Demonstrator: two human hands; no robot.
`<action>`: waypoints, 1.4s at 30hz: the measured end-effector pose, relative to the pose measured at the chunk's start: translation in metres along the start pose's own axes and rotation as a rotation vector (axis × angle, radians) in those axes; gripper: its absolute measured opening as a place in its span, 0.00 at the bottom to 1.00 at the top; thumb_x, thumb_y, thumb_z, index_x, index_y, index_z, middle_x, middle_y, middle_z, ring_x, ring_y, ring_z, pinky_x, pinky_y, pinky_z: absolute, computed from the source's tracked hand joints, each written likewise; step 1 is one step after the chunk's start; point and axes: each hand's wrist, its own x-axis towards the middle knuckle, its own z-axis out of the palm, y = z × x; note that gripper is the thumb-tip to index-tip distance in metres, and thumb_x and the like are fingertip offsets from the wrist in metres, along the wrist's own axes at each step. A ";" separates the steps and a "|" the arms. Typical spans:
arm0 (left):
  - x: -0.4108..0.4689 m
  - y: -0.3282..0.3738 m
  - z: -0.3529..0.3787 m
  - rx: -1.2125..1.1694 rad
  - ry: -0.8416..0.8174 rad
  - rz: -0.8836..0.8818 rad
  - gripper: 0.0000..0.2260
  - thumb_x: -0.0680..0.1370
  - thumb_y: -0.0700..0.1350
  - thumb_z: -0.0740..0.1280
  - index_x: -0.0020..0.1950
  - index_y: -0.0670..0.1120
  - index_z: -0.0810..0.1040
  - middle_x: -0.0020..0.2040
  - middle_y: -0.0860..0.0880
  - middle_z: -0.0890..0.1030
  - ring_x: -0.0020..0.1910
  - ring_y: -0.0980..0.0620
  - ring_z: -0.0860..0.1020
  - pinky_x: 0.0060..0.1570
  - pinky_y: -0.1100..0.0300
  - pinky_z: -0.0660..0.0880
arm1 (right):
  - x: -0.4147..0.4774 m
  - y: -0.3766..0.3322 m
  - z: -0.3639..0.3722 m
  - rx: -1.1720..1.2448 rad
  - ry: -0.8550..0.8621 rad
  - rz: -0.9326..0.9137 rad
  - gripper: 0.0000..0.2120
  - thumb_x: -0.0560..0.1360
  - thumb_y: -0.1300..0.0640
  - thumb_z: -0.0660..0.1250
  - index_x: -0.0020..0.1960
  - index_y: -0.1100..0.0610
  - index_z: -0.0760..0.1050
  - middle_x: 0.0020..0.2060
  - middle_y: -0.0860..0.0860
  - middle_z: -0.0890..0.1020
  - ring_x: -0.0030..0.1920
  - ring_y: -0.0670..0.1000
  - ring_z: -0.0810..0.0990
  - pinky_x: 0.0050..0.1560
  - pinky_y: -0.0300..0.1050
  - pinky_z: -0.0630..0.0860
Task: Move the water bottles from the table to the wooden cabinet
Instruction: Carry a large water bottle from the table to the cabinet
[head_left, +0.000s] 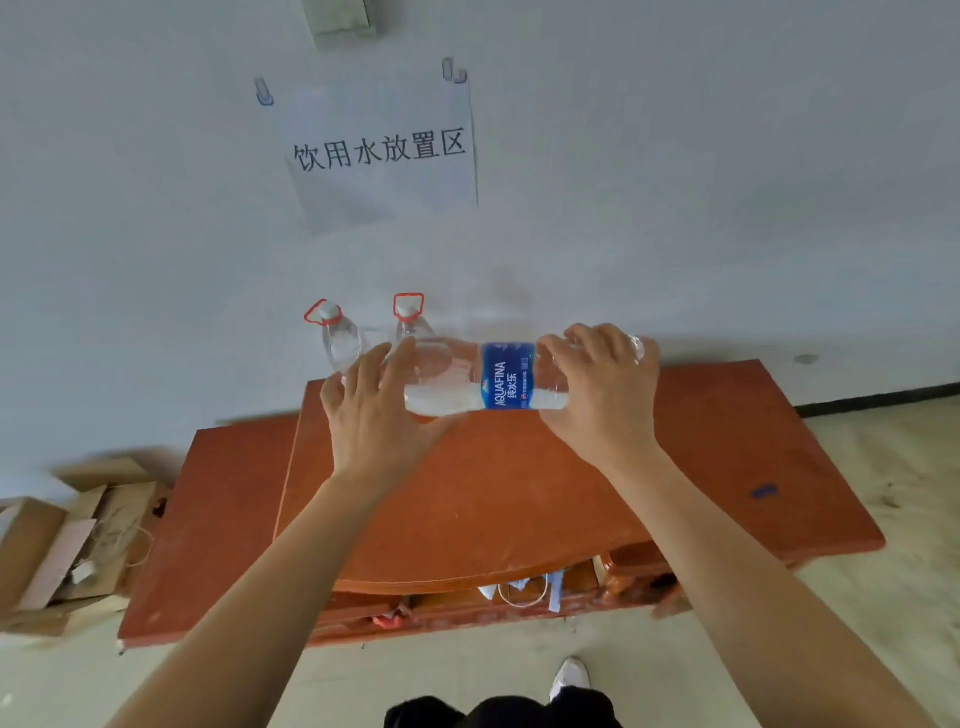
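A clear water bottle with a blue Aquafina label (506, 376) lies on its side in the air above the back of the red-brown wooden cabinet (571, 483). My right hand (602, 395) grips its right end, fingers curled over it. My left hand (379, 410) is at its left end with fingers spread and fairly straight, the palm under the bottle. Two large clear bottles with red ring handles stand upright on the cabinet against the wall, one at the left (340, 338) and one (413, 322) partly hidden behind the held bottle.
A paper sign with Chinese characters (382, 150) hangs on the white wall above. Flattened cardboard boxes (67, 545) lie on the floor to the left of the cabinet. A lower wooden panel (208, 519) juts out at the cabinet's left. My shoe (571, 675) is on the floor.
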 end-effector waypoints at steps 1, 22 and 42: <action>0.009 -0.005 0.005 -0.034 -0.015 -0.045 0.42 0.68 0.70 0.72 0.76 0.53 0.64 0.74 0.48 0.70 0.73 0.45 0.68 0.72 0.44 0.58 | 0.016 0.002 0.010 0.004 -0.026 -0.011 0.25 0.67 0.44 0.78 0.60 0.48 0.75 0.56 0.47 0.78 0.59 0.54 0.76 0.59 0.58 0.67; 0.145 -0.068 0.156 -0.930 -0.515 -0.760 0.15 0.84 0.53 0.59 0.66 0.45 0.70 0.47 0.47 0.79 0.39 0.50 0.77 0.38 0.54 0.75 | 0.074 0.015 0.154 -0.064 -0.499 0.148 0.33 0.68 0.34 0.75 0.66 0.48 0.72 0.60 0.48 0.80 0.63 0.54 0.78 0.63 0.62 0.74; 0.258 -0.010 0.222 -0.083 -0.459 0.177 0.16 0.80 0.45 0.67 0.68 0.46 0.75 0.60 0.42 0.76 0.56 0.42 0.75 0.50 0.55 0.72 | 0.143 0.013 0.346 0.770 -0.731 0.485 0.31 0.70 0.45 0.80 0.67 0.55 0.73 0.58 0.51 0.84 0.57 0.53 0.83 0.54 0.45 0.79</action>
